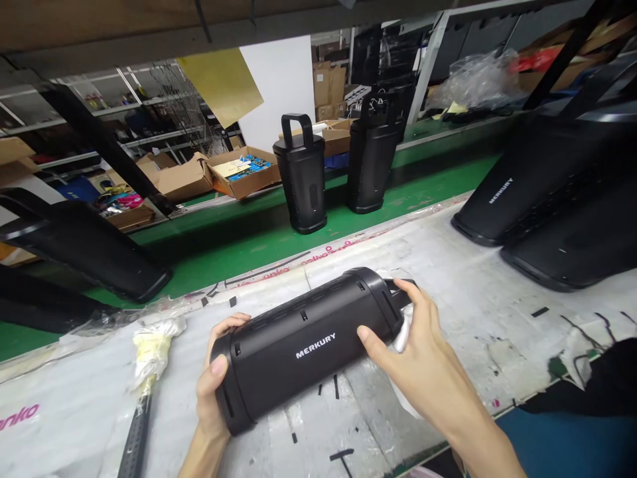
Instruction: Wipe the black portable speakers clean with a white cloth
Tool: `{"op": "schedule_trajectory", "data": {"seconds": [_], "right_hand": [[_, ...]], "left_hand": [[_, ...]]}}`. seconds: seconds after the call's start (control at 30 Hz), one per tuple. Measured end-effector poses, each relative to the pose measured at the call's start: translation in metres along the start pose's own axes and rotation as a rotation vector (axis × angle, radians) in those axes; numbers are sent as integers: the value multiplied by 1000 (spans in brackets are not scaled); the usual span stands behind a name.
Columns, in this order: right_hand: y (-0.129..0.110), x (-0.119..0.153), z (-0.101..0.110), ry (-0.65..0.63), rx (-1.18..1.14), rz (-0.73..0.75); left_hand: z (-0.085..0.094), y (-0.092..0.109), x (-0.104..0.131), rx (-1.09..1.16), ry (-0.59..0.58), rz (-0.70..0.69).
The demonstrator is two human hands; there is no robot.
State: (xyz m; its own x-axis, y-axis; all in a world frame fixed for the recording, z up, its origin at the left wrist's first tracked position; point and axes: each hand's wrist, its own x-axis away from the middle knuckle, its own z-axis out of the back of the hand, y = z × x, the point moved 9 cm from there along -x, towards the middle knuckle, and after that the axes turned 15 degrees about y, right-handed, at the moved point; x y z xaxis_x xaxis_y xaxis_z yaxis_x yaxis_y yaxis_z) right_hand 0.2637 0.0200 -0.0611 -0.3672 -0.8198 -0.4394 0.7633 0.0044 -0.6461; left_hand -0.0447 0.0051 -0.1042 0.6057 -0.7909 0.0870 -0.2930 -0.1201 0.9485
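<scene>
A black portable speaker [303, 345] marked MERKURY lies on its side between my hands, just over the white-covered bench. My left hand [213, 392] grips its base end, thumb on the near face and fingers round the far side. At the handle end, my right hand [413, 345] has its thumb on the front face and its fingers by the handle. To the left lies a mallet [152, 352], its head wrapped in plastic and its dark grip toward me. Part of a white cloth or sheet shows under my right hand.
Two similar speakers [301, 176] stand upright on the green strip [239, 249] beyond the bench. More speakers [497, 179] stand close at the right, others [94, 245] at the left. An open carton [243, 172] holds blue items. A shelf beam [124, 33] crosses overhead.
</scene>
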Motion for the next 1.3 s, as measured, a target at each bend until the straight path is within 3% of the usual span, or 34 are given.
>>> {"op": "schedule_trajectory", "data": {"seconds": [0.37,0.77,0.93,1.0,1.07,1.23,1.3], "right_hand": [[2,5,-4,-172,3,-181],[4,2,-4,-122,-14,-118],[1,7,9,3,12,45],[-11,16,21,135,-5,181],[-27,32,24,188,-47,349],[-47,72,-4,38,-67,518],[-59,94,-12,14,-152,654]], "left_hand": [[2,0,0,10,-10,-13],[4,0,0,16,25,-14],[2,-1,-1,11,14,-3],[1,0,-1,4,10,-6],[1,1,-1,2,6,-19],[1,1,0,1,15,-16],[1,1,0,3,19,-15]]}}
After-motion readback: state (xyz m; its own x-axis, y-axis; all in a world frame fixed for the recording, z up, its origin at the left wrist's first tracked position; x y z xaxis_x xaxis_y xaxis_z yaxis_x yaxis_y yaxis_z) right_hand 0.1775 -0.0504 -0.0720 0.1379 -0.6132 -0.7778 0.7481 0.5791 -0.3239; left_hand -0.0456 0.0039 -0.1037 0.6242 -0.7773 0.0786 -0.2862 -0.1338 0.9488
